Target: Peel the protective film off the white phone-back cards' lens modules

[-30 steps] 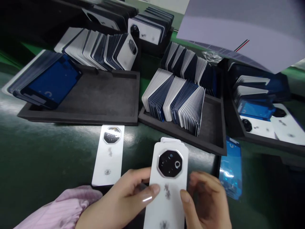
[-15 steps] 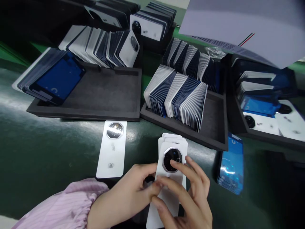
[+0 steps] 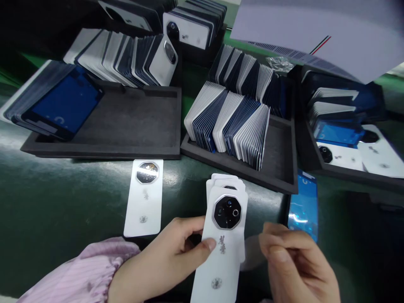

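Note:
My left hand [image 3: 170, 256] is closed on a small stack of white phone back covers, its thumb on the edge of the top cover [image 3: 216, 267]. That cover faces up, with a black octagonal camera area and dark printed marks. Other covers [image 3: 217, 177] stick out behind its upper end. To the right, apart from the stack, my right hand [image 3: 299, 261] has its fingers pinched together. A faint see-through patch shows beside its fingertips; what they hold cannot be made out. Another white back cover [image 3: 143, 206] lies face up on the dark green table, left of the stack.
A black tray [image 3: 139, 122] at the left holds covers leaning together. In the middle tray [image 3: 280, 158] stand dense rows of covers, and a further tray [image 3: 341, 168] is at the right. Blue-filmed covers [image 3: 303, 204] lie behind my right hand. A pale sheet [image 3: 303, 29] overhangs the back.
My right hand has left the top cover's camera area and moved right, its fingers now pinched. My left hand keeps hold of the stack. The view has shifted slightly.

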{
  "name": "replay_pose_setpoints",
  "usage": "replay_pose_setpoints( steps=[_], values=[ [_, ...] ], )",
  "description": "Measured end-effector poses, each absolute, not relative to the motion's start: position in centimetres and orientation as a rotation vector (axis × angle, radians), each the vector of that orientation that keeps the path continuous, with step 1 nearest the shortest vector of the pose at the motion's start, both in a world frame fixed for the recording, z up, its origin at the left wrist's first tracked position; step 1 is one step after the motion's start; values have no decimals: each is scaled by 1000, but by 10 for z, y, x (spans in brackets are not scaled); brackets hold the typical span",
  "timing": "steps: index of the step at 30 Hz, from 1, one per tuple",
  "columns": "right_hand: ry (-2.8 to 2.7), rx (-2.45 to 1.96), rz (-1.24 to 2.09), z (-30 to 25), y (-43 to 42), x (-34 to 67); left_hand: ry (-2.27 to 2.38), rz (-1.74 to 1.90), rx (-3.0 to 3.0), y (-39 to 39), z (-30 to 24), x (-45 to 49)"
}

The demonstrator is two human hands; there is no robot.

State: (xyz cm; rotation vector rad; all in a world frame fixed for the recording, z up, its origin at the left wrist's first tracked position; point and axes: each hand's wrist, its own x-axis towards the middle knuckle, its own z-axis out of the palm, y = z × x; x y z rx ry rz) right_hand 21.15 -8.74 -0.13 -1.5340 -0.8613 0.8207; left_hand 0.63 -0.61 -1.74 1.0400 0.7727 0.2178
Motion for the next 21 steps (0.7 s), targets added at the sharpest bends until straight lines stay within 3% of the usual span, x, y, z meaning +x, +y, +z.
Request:
replay_pose_setpoints(
  steps=[21],
  values=[
    [-1007, -1848, 760, -3, -83, 208, 753, 175, 1193, -5, -13, 7]
  ],
)
